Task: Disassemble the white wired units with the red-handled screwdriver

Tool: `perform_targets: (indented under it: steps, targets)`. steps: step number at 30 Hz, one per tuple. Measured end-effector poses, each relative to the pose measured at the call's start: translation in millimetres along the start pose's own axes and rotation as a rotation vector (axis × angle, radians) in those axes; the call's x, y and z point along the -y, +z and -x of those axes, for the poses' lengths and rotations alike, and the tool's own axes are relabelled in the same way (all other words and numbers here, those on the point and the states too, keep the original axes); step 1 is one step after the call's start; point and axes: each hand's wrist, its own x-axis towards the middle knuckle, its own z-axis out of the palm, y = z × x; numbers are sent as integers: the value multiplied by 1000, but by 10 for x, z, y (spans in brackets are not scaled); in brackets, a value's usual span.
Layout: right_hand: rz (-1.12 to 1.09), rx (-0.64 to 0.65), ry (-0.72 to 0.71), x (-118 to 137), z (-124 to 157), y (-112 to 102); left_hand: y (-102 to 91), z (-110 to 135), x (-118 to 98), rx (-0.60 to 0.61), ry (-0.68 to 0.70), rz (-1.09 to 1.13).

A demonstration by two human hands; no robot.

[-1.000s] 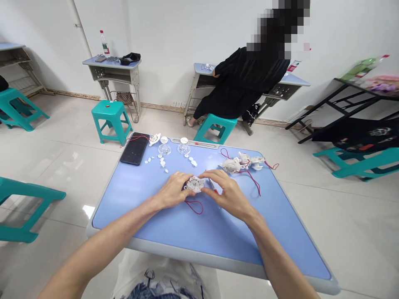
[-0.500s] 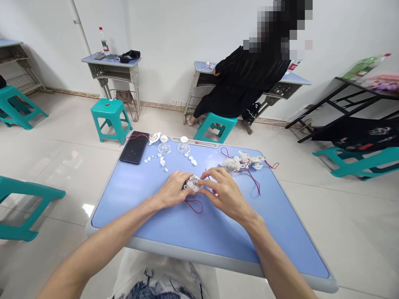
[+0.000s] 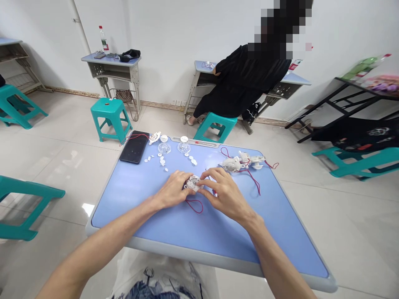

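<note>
Camera: one only, worn on person's head | Facing: forward and down | Nearness: close above blue table (image 3: 131,207), left hand (image 3: 171,190), right hand (image 3: 226,194)

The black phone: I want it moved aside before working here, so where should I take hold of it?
Pinch the long edges of the black smartphone near its lower end, coming from the near side. It lies flat on the blue table, so its edges give the best grip. The red wire runs by its far end, and small white plastic pieces sit off its right edge.
</note>
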Motion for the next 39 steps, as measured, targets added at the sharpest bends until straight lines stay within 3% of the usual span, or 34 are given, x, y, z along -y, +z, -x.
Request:
perform_targets:
  steps: [19,28,34,39]
  targets:
    - [-33,1,-11,-52,17,3,-4,1,-6,8,7,-2]
    - [-158,-95,80,-194,-84,-70,8,-6,12,2,-13,-2]
    - [-119,-81,215,-382,-221,33,-6,3,1,5,-4,7]
    - [-39,-100,232,-518,-300,177,-10,1,-8,4,-10,-5]
